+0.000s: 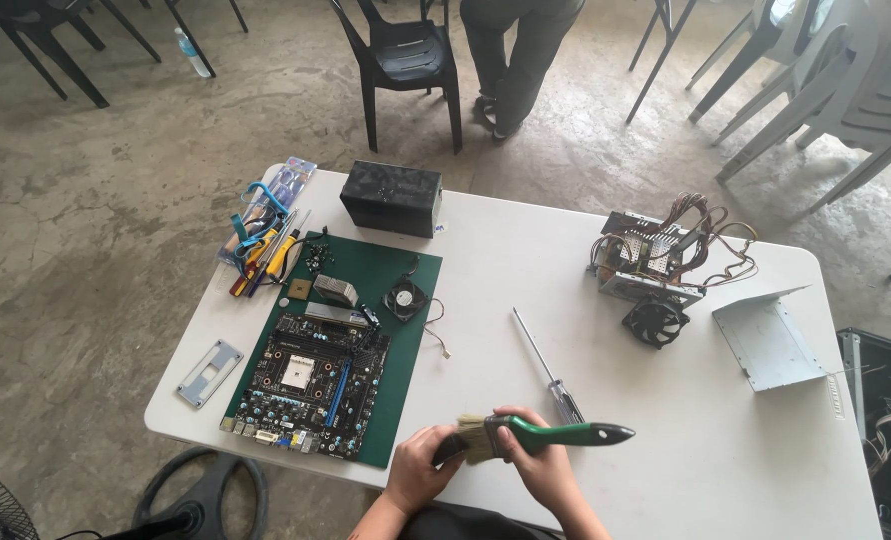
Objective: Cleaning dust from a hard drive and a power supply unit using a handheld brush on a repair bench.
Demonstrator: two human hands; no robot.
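My right hand (538, 460) grips a paintbrush (546, 435) by its green handle, held level over the near edge of the white table (606, 300). My left hand (421, 465) pinches the pale bristles at the brush's left end. A long screwdriver (546, 365) lies on the table just beyond my hands. To the left, a black motherboard (311, 380) rests on a green mat (391, 270), with a small fan (404, 298), a heatsink (336, 291) and a processor chip (298, 289) beside it.
A black box (391, 197) stands at the table's far side. An opened power supply (651, 260) with loose wires, a black fan (656, 322) and a bent metal cover (771, 340) lie at the right. Hand tools (266, 240) sit far left. A person (521, 55) stands among chairs beyond.
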